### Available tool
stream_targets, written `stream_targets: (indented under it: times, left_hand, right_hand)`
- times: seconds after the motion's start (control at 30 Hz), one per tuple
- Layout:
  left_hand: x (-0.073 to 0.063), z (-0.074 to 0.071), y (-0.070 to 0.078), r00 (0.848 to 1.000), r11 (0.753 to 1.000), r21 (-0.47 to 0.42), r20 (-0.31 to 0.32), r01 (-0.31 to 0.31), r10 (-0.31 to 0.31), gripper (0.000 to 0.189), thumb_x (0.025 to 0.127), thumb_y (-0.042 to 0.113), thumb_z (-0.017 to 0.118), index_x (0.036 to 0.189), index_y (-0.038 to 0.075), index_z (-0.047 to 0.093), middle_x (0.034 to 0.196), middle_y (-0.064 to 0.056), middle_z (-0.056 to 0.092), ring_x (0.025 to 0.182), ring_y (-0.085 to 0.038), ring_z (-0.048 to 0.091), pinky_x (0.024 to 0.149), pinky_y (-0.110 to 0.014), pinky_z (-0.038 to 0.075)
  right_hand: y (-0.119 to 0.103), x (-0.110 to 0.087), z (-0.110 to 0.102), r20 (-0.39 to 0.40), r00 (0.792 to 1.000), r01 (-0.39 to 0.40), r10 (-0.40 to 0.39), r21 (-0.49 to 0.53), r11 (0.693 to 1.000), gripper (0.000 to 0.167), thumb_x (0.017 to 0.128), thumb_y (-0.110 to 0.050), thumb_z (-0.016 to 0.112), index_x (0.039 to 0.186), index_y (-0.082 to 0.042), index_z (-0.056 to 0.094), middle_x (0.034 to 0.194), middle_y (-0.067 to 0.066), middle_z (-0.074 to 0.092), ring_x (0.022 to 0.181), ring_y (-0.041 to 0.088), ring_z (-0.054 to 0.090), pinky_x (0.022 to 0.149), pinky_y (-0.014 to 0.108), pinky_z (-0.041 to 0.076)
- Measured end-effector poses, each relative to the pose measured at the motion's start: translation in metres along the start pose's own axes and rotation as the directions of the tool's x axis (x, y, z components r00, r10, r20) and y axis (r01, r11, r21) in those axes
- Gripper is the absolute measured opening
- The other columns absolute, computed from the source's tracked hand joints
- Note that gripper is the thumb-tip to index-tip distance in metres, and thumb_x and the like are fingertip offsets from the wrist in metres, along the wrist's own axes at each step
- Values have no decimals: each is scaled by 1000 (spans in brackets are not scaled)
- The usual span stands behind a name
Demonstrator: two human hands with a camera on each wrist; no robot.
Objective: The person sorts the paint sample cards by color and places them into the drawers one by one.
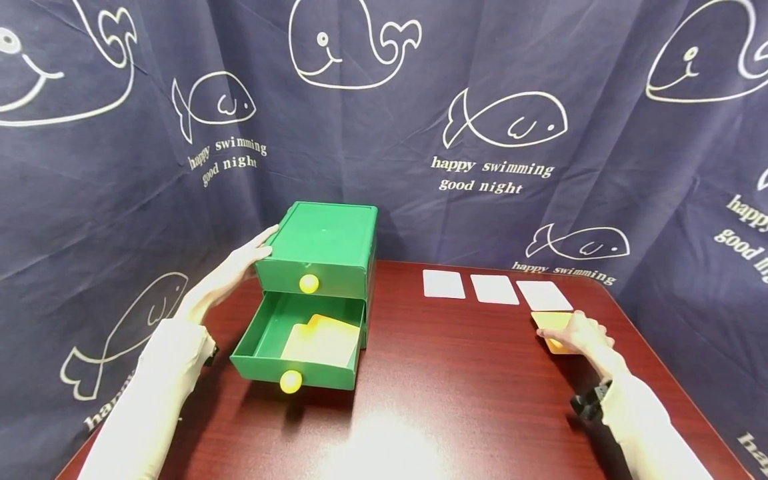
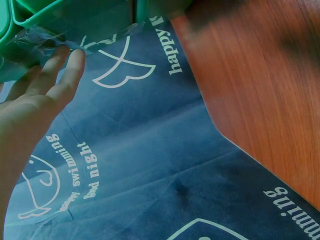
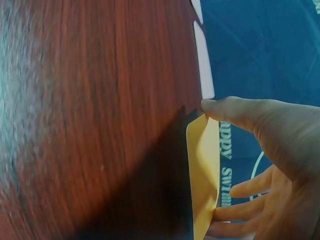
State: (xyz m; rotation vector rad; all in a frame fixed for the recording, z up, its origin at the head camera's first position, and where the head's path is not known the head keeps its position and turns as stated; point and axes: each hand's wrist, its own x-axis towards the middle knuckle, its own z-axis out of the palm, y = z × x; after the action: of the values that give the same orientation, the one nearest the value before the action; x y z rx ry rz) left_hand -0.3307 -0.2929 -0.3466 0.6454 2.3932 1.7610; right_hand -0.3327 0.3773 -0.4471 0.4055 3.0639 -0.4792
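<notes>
My left hand (image 1: 223,275) rests with extended fingers against the left side of a green two-drawer box (image 1: 327,230). In the left wrist view, its fingers (image 2: 74,70) touch the clear plastic film along the box's side. The lower drawer (image 1: 258,365) is pulled out and holds yellow and pale cards (image 1: 324,340). At the far right, my right hand (image 1: 582,335) grips a yellow card (image 1: 547,323) by its edges, between thumb and fingers. In the right wrist view the card (image 3: 204,170) is slightly bent and tilted over the tabletop.
Three white cards lie in a row at the back right: a left one (image 1: 444,284), a middle one (image 1: 495,289) and a right one (image 1: 544,295). The upper drawer, with a yellow knob (image 1: 309,284), is closed. A dark blue printed curtain (image 1: 396,147) surrounds the reddish-brown table (image 1: 444,373).
</notes>
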Motion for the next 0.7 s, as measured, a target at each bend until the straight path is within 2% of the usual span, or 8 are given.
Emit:
stream_targets:
  times: [0.1,0.3,0.43,0.57,0.7]
  left_hand:
    - [0,0,0,1000,1000,3,4,-4,4,55,106,28,33,156,27,11,138,9,48,114,-2,57,96,-26,44]
    - [-2,1,-2,1000,1000,6,11,-8,8,55,106,28,33,156,27,12,139,7,48,116,-3,56,97,-26,44]
    - [-2,2,-2,1000,1000,9,7,-6,6,55,106,29,33,156,28,11,141,6,46,117,-2,55,98,-26,43]
    - [-2,2,-2,1000,1000,16,0,4,-4,55,106,30,33,156,28,11,140,6,47,116,-2,55,98,-26,43]
    - [-2,1,-2,1000,1000,18,0,5,-5,55,106,30,33,156,28,10,140,7,47,116,-2,55,98,-27,43]
  right_hand:
    - [-20,-11,-15,53,999,-6,6,-5,1000,100,74,-60,70,124,18,33,110,44,46,99,56,43,77,66,41]
    - [-31,-21,-13,-50,994,97,-96,12,995,95,71,-64,70,120,13,41,98,36,52,92,52,47,65,59,43]
    - [-41,-23,-14,-84,986,146,-145,16,989,88,71,-62,72,117,8,46,95,31,57,87,48,53,61,53,44]
    - [-55,-29,-20,-115,972,212,-206,37,977,84,70,-61,74,117,3,46,96,26,60,88,47,55,61,52,45]
    - [-67,-35,-23,-182,942,303,-284,87,949,80,69,-55,78,123,-4,47,103,21,59,89,43,57,62,47,45]
